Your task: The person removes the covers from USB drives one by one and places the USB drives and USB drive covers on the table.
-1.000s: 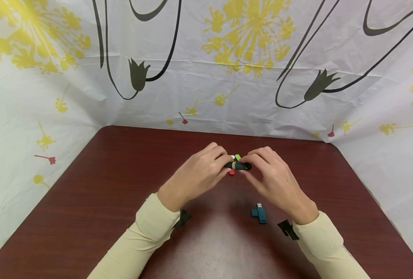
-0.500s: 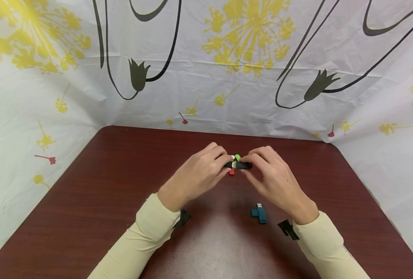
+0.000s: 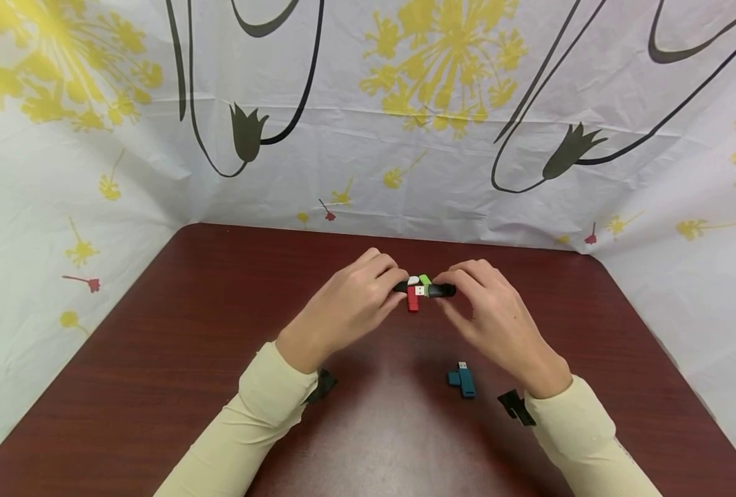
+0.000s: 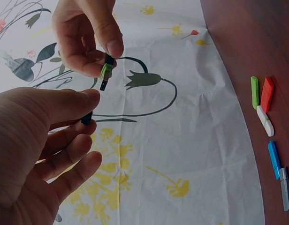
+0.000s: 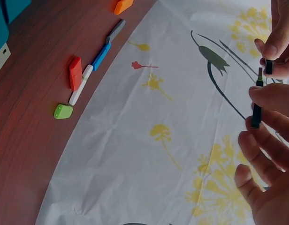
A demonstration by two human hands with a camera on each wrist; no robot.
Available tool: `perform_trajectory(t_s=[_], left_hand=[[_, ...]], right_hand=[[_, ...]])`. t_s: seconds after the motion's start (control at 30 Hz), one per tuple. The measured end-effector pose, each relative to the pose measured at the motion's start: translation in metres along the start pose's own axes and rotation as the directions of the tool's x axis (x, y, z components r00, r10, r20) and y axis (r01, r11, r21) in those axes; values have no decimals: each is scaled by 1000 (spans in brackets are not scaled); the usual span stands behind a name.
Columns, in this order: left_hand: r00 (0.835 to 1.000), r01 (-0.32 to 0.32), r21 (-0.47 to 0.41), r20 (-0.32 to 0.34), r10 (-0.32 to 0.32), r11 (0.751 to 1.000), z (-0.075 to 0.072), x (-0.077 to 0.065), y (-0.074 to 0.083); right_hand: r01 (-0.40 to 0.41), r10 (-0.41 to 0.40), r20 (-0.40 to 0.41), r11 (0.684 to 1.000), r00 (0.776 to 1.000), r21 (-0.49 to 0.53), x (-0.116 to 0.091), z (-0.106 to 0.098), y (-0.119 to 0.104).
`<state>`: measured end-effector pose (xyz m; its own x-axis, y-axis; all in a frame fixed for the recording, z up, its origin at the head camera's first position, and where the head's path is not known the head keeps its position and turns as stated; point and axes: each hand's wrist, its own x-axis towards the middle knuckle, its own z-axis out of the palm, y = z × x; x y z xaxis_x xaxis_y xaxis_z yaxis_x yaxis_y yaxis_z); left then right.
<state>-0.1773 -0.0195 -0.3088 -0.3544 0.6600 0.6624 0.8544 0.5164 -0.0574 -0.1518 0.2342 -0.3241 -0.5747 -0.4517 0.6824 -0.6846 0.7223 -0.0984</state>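
Observation:
In the head view my left hand (image 3: pixel 346 300) pinches a small black cap (image 3: pixel 400 286) between thumb and fingertips. My right hand (image 3: pixel 495 317) holds a black USB stick (image 3: pixel 440 290) with a green band, its metal plug bare and pointing left at the cap. A short gap parts plug and cap. Both wrist views show the same: the cap (image 4: pixel 87 118) in the left fingers, the stick (image 5: pixel 256 110) in the right. Beyond the hands, on the table, lie a red USB stick (image 3: pixel 413 304), a white one (image 3: pixel 413 280) and a green one (image 3: pixel 425 279), partly hidden.
A teal USB stick (image 3: pixel 466 382), swivelled with its plug out, lies nearer on the dark red table (image 3: pixel 157 345). The wrist views also show a blue and grey stick (image 4: pixel 274 159) and an orange piece (image 5: pixel 123 5). A patterned white sheet (image 3: pixel 343 138) surrounds the table.
The cap has come off the black USB stick, baring its metal plug. My left hand has shifted slightly left with the cap, my right slightly right with the stick.

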Motion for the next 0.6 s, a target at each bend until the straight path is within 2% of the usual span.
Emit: perform_trajectory(t_s=[0.17, 0.33, 0.43, 0.6], left_hand=[[1000, 8, -4, 9, -8, 1000, 0, -1, 1], [1000, 20, -1, 12, -20, 1000, 1, -1, 0], [1000, 24, -6, 14, -24, 1000, 2, -1, 1], [999, 34, -20, 23, -34, 999, 2, -1, 0]], right_hand=[[-100, 102, 71, 994, 992, -41, -1, 0, -3], [-186, 199, 182, 979, 963, -85, -3, 1, -7], [-201, 224, 256, 973, 940, -111, -4, 4, -9], [-183, 214, 344, 976, 914, -119, -7, 11, -12]])
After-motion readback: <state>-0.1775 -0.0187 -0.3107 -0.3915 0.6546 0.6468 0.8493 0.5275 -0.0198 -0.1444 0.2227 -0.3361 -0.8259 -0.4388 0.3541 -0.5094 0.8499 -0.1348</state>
